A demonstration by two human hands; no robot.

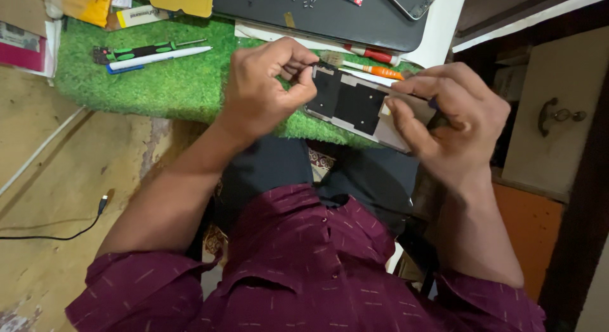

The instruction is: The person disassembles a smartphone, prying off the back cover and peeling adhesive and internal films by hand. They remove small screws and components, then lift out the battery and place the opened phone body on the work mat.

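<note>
So, the flat silver phone panel with black patches (358,106) is gripped at its far end by the right hand (453,126), fingers curled shut around it, while its near corner is pinched by the left hand (263,91), thumb and forefinger closed. It's held just above the green fake-grass mat (165,84), where a white pen (158,58), green-handled screwdriver (136,51) and orange-handled tool (374,70) are laid.
</note>
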